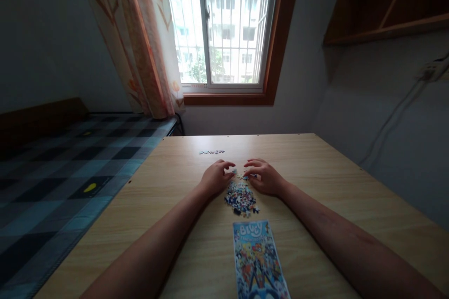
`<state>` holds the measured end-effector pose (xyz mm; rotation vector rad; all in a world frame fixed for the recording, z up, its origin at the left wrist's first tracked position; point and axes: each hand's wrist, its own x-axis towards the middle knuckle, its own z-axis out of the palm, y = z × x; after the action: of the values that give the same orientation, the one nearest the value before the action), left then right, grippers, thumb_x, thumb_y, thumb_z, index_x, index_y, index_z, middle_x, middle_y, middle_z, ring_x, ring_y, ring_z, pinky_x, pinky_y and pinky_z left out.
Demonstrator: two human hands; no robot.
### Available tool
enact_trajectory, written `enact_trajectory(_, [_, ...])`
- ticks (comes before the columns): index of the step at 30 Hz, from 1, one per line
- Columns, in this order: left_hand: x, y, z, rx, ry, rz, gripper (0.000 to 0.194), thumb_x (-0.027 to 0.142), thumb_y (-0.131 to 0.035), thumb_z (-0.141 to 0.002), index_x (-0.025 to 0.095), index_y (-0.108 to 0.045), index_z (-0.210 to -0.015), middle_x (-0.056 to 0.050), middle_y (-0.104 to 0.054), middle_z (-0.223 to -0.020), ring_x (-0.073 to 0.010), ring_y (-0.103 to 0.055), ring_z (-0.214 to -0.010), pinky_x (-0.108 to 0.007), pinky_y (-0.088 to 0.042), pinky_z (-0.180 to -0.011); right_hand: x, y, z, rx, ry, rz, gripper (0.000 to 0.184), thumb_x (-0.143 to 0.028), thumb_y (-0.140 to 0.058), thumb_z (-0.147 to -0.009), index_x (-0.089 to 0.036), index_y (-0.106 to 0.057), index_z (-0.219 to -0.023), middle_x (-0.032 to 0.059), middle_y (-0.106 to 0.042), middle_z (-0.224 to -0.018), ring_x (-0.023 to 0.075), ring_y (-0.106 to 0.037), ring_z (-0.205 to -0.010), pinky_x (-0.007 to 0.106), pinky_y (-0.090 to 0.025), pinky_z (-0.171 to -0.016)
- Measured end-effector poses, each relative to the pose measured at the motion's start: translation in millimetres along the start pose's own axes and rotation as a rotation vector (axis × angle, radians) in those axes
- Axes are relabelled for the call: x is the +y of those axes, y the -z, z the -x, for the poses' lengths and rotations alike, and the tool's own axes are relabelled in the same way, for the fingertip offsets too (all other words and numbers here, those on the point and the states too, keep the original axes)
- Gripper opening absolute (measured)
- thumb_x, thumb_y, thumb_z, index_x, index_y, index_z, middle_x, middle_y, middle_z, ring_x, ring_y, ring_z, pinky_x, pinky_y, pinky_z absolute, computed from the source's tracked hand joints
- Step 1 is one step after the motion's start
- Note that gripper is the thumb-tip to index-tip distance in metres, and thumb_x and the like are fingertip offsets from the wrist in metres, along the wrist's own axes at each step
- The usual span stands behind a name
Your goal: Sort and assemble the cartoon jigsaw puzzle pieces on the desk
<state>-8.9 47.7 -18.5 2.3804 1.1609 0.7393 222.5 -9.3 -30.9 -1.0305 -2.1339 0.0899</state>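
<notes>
Dozens of puzzle pieces (241,197), likely light, stiff and best lifted by their rims, lie in from the far edge of the table (315,173), near left hand (214,177) and right hand (266,178), whose grip I can't tell.

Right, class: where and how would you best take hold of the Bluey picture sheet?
Probably by its long right edge, coming in low from the right: the sheet looks thin and lies flat, and the puzzle pile sits just beyond its far edge.

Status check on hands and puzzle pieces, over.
Left hand and right hand at pile's far end, fingers curled, grip unclear. Pile loose; short row beyond. Poster nearer, not blocking.
</notes>
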Motion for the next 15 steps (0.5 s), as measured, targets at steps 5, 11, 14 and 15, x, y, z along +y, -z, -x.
enact_trajectory(5, [-0.9,4.7,1.6,-0.013,-0.002,0.031,0.027,0.029,-0.067,-0.078,0.021,-0.073,-0.104,-0.003,-0.064,-0.093,-0.0125,-0.058,-0.070,-0.027,-0.049,-0.073,-3.2,0.3,-0.4,-0.024,0.016,0.009,0.025,-0.011,-0.063,-0.076,-0.027,-0.077,-0.089,0.0055,-0.070,-0.113,0.0260,-0.057,-0.117,0.046,-0.045,-0.103])
enact_trajectory(11, [-3.3,19.0,0.9,-0.216,-0.050,0.133,0.022,0.033,-0.071,-0.073,0.021,-0.077,-0.089,-0.003,-0.064,-0.092,-0.0138,-0.059,-0.074,-0.026,-0.048,-0.073,-14.1,4.9,-1.2,-0.097,0.040,-0.015,0.021,-0.018,-0.067,-0.078,-0.027,-0.077,-0.094,0.0069,-0.069,-0.117,0.0280,-0.054,-0.123,0.047,-0.044,-0.105])
enact_trajectory(14, [-5.0,23.0,-0.1,-0.305,-0.101,0.166,0.023,0.034,-0.071,-0.073,0.021,-0.078,-0.090,-0.004,-0.065,-0.095,-0.0147,-0.060,-0.079,-0.027,-0.048,-0.077,-14.9,5.3,-1.3,-0.131,0.048,-0.008,0.027,-0.017,-0.067,-0.078,-0.028,-0.076,-0.101,0.0066,-0.067,-0.123,0.0280,-0.052,-0.126,0.048,-0.042,-0.106])
enact_trajectory(15, [-5.7,23.9,-0.5,-0.331,-0.121,0.173,0.024,0.034,-0.071,-0.073,0.021,-0.078,-0.091,-0.004,-0.065,-0.096,-0.0148,-0.060,-0.080,-0.027,-0.048,-0.079,-14.5,5.0,-1.2,-0.142,0.052,-0.005,0.029,-0.016,-0.066,-0.078,-0.028,-0.076,-0.103,0.0064,-0.066,-0.124,0.0281,-0.052,-0.127,0.048,-0.042,-0.107])
